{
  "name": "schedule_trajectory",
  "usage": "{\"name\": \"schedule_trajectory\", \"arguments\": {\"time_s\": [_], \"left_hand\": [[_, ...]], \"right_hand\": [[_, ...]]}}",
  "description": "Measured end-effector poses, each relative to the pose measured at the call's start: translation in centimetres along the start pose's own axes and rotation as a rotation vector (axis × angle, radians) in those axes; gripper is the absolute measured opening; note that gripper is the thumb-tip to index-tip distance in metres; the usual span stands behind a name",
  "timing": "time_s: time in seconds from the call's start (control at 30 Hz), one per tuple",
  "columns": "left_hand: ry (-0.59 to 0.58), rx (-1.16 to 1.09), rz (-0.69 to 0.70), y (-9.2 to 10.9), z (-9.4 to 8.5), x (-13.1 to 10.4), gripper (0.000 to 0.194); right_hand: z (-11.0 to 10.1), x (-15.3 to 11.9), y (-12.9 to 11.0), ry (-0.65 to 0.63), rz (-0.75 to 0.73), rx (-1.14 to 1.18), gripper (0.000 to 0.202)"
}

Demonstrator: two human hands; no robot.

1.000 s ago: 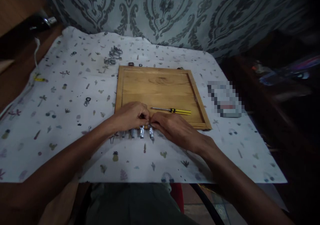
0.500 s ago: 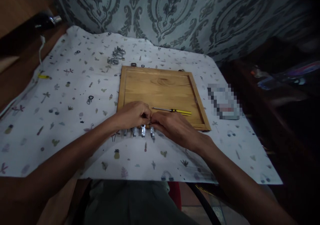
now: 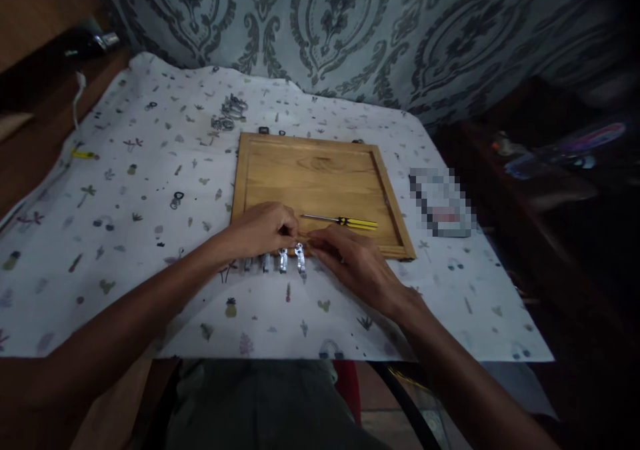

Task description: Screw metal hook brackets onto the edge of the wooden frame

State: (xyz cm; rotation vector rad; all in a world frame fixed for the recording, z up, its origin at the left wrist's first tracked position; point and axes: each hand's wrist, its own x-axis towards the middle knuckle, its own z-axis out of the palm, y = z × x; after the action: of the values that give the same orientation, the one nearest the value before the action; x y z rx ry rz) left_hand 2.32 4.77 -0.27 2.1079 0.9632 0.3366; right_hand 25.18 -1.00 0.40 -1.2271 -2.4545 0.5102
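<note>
My left hand [image 3: 267, 229] is closed in a pinch over the near rim of the wooden framed panel [image 3: 320, 160]. My right hand [image 3: 353, 257] meets it from the right, thumb and fingertips drawn together. What is between the fingertips is too small to make out. Just under the hands, a row of several shiny metal pieces with rounded tops, one of them a metal piece [image 3: 301, 259], hangs over the panel's near edge. A screwdriver [image 3: 345, 221] with a yellow and black handle lies on the panel, its tip pointing left.
A cluster of metal parts [image 3: 230, 111] lies on the patterned tablecloth [image 3: 150, 237] behind the panel. Small dark ring-like items [image 3: 177, 200] sit to the left. A blurred-out flat object [image 3: 441, 203] lies right. A white cable [image 3: 77, 110] runs down the left edge.
My right hand has shifted slightly right, its fingertips a little apart from the left hand, baring the rightmost metal piece more. My left hand stays nearly in place. The whole view has shifted slightly.
</note>
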Motion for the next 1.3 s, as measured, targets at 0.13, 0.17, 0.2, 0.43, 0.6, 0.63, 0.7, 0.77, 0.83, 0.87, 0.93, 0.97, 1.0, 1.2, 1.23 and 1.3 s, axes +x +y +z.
{"name": "schedule_trajectory", "arguments": {"time_s": [0.13, 0.17, 0.2, 0.43, 0.6, 0.63, 0.7, 0.77, 0.83, 0.87, 0.93, 0.97, 1.0, 1.2, 1.23, 1.3], "left_hand": [[-0.006, -0.006, -0.025, 0.1, -0.1, 0.0, 0.011], [-0.007, -0.007, -0.028, 0.1, 0.0, 0.0, 0.011], [-0.003, -0.006, -0.030, 0.1, 0.0, 0.0, 0.012], [0.006, -0.010, -0.011, 0.1, -0.1, 0.0, 0.014], [-0.003, 0.002, 0.003, 0.1, -0.1, 0.0, 0.013], [-0.005, 0.003, 0.004, 0.2, -0.1, 0.0, 0.013], [-0.009, 0.006, -0.001, 0.2, -0.1, 0.0, 0.013], [-0.009, 0.004, -0.016, 0.2, 0.0, 0.0, 0.012], [-0.008, 0.000, -0.022, 0.2, -0.1, 0.0, 0.013], [-0.009, -0.001, -0.018, 0.2, -0.1, 0.0, 0.013], [-0.012, -0.001, 0.001, 0.1, -0.1, 0.0, 0.013], [-0.012, 0.000, 0.008, 0.0, -0.1, 0.0, 0.013], [-0.008, 0.004, 0.012, 0.0, 0.0, 0.0, 0.013], [-0.007, 0.000, -0.001, 0.1, -0.1, -0.1, 0.011], [-0.009, -0.005, -0.005, 0.2, -0.1, -0.1, 0.011], [-0.007, -0.012, -0.007, 0.2, -0.1, -0.1, 0.011]], "right_hand": [[0.5, 0.1, -0.3, 0.052, -0.054, 0.021, 0.020], [0.6, 0.2, -0.4, 0.070, -0.074, 0.029, 0.021], [0.8, 0.2, -0.5, 0.089, -0.092, 0.033, 0.023], [1.8, 0.3, -0.7, 0.123, -0.119, 0.056, 0.028], [2.1, 0.4, -0.3, 0.140, -0.114, 0.085, 0.028], [2.1, 0.5, -0.2, 0.143, -0.116, 0.083, 0.027], [2.2, 0.6, -0.1, 0.143, -0.118, 0.075, 0.027], [2.4, 0.7, 0.0, 0.140, -0.122, 0.061, 0.026], [2.5, 0.8, 0.1, 0.138, -0.121, 0.043, 0.024], [2.6, 0.8, 0.1, 0.140, -0.121, 0.039, 0.023], [2.8, 0.9, 0.2, 0.147, -0.121, 0.048, 0.020], [2.8, 0.9, 0.3, 0.152, -0.119, 0.058, 0.020], [2.9, 0.9, 0.3, 0.161, -0.115, 0.069, 0.019], [2.6, 0.8, 0.1, 0.217, -0.138, 0.128, 0.021], [2.4, 0.7, 0.0, 0.233, -0.141, 0.134, 0.021], [2.0, 0.3, -0.2, 0.263, -0.135, 0.131, 0.021]]}}
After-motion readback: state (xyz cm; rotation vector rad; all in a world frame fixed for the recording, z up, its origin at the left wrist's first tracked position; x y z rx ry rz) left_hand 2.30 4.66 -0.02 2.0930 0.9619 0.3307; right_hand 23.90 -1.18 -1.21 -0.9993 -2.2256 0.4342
